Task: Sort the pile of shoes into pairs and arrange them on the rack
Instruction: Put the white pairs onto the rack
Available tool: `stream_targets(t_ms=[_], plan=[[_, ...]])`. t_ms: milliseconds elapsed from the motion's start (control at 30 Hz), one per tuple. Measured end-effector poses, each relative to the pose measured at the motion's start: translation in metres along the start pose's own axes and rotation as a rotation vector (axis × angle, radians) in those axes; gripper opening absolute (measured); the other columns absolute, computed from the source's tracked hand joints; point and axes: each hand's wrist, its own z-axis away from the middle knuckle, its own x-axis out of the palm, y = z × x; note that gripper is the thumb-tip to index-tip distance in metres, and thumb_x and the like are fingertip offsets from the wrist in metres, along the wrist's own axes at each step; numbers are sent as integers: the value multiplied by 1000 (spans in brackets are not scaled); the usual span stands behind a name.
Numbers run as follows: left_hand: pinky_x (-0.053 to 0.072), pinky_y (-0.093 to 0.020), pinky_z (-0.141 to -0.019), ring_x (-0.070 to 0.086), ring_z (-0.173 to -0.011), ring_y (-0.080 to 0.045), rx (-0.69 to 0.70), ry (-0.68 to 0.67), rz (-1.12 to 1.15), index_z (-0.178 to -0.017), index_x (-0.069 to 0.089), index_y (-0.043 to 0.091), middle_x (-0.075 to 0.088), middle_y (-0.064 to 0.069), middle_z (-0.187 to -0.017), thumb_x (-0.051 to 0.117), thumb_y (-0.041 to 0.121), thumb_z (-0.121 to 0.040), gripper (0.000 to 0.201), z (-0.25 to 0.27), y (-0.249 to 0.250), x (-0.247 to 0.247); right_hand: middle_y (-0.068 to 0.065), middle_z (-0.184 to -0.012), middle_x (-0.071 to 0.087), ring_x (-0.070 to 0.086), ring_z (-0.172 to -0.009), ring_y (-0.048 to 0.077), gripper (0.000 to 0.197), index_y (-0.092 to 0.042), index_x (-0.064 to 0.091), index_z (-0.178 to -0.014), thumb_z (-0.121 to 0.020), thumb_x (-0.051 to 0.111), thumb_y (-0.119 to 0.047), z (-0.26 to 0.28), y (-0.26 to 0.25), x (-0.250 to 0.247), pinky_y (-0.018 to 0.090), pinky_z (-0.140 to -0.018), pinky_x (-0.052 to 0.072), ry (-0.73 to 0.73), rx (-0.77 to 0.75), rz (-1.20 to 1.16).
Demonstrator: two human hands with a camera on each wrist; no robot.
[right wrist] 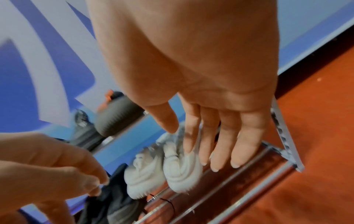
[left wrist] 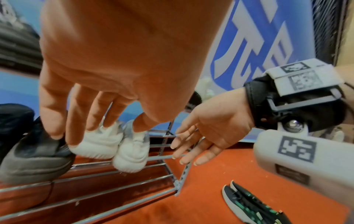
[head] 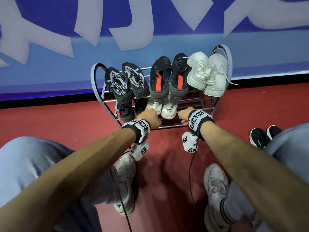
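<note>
A grey metal rack (head: 197,104) stands against the blue wall. Its top shelf carries a black-and-white patterned pair (head: 127,81), a black pair with red tabs (head: 168,76) and a white pair (head: 207,72). On the lower shelf sit a black pair (head: 125,111) and a white pair (head: 168,111) (left wrist: 118,145) (right wrist: 164,174). My left hand (head: 151,114) (left wrist: 91,121) hovers over the white pair's heels, fingers relaxed and holding nothing. My right hand (head: 184,114) (right wrist: 206,144) is spread open beside the right white shoe, over the lower bars. A black-and-green pair (head: 262,136) (left wrist: 247,201) lies on the floor to the right.
The floor is red carpet (head: 167,156). My own feet in pale sneakers (head: 126,181) and knees frame the space before the rack. Bare bars (left wrist: 164,157) show on the lower shelf to the right of the white pair. Cables hang from both wrist units.
</note>
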Motion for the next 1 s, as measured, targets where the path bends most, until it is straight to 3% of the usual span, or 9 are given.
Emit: stream_targets(t_ms=[67, 167, 233, 400, 567, 667, 800, 900, 1000], plan=[[55, -39, -90, 65, -109, -36, 93, 63, 23, -118, 61, 7, 65, -16, -122, 54, 34, -87, 41, 21, 8, -21, 7, -79, 59, 56, -55, 16, 16, -7, 61, -108, -99, 52, -16, 34, -12, -18, 23, -51, 44, -50, -11, -40], [55, -37, -77, 67, -94, -38, 212, 150, 157, -91, 62, 9, 70, -17, -99, 47, 42, -82, 37, 53, 25, -59, 7, -80, 63, 52, -54, 15, 18, -9, 66, -99, -97, 49, -15, 79, -31, -47, 18, -45, 40, -23, -112, -28], [53, -36, -72, 67, -85, -35, 276, 220, 291, -83, 60, 11, 70, -14, -87, 49, 36, -85, 27, 71, 35, -84, 5, -84, 67, 57, -57, 15, 20, -9, 70, -90, -93, 52, -18, 105, -36, -65, 17, -46, 43, 44, -197, -93], [58, -43, -74, 68, -71, -22, 286, 386, 870, -88, 67, 17, 72, 0, -79, 51, 29, -84, 20, 114, 68, -128, 2, -84, 69, 61, -70, 11, 16, -12, 69, -98, -92, 60, -24, 169, -41, -112, 23, -57, 49, 241, -447, -517], [51, -39, -64, 68, -72, -21, 344, 402, 1148, -91, 65, 17, 69, 2, -81, 52, 30, -87, 19, 134, 104, -174, 1, -90, 69, 64, -76, 12, 10, -21, 63, -94, -93, 60, -31, 202, -64, -144, 29, -68, 53, 304, -521, -687], [53, -37, -67, 68, -75, -18, 325, 427, 1208, -90, 65, 21, 69, 4, -82, 53, 31, -88, 16, 123, 98, -166, 2, -91, 69, 65, -77, 13, 11, -21, 63, -96, -93, 60, -30, 206, -62, -152, 30, -68, 54, 332, -506, -691], [59, -52, -83, 70, -82, -21, 366, 389, 1181, -86, 64, 23, 71, 2, -86, 50, 42, -74, 25, 100, 123, -162, 1, -86, 65, 61, -72, 12, 8, -20, 62, -95, -92, 61, -27, 206, -46, -159, 24, -58, 51, 402, -440, -663], [58, -47, -86, 71, -86, -20, 435, 350, 1139, -88, 63, 23, 71, 3, -88, 52, 38, -81, 20, 101, 158, -166, 2, -86, 66, 61, -71, 14, 11, -19, 62, -96, -91, 64, -29, 207, -25, -172, 25, -60, 51, 501, -400, -613], [55, -42, -86, 68, -87, -23, 476, 269, 1028, -92, 63, 17, 70, 1, -86, 52, 31, -89, 17, 96, 186, -146, 8, -92, 67, 63, -77, 20, 12, -18, 63, -95, -88, 65, -28, 208, 3, -189, 34, -65, 54, 583, -333, -508]])
